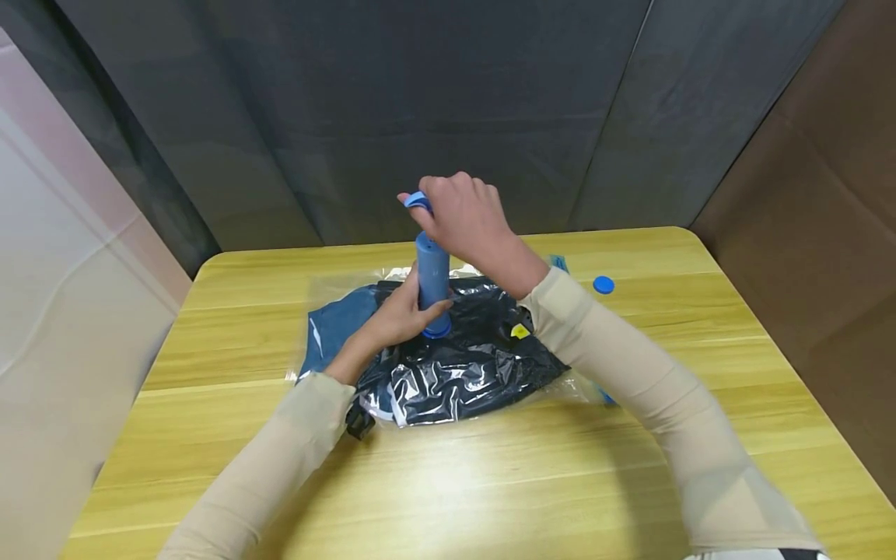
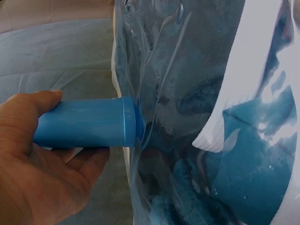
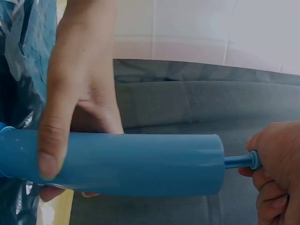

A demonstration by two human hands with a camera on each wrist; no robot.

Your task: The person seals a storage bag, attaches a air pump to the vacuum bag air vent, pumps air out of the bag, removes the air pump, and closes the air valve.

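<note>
Left hand: the left hand [image 1: 395, 319] curls round the lower barrel of the blue pump [image 1: 432, 284], thumb in front.
Right hand: the right hand [image 1: 465, 214] grips the pump handle [image 1: 418, 202] at the top.
Pump: upright, base pressed on the plastic bag [image 1: 448, 358].
Bag: holds dark clothes, lies flat on the yellow table [image 1: 490, 482].
Cap: a blue cap [image 1: 603, 285] sits on the table, apart to the right.
</note>
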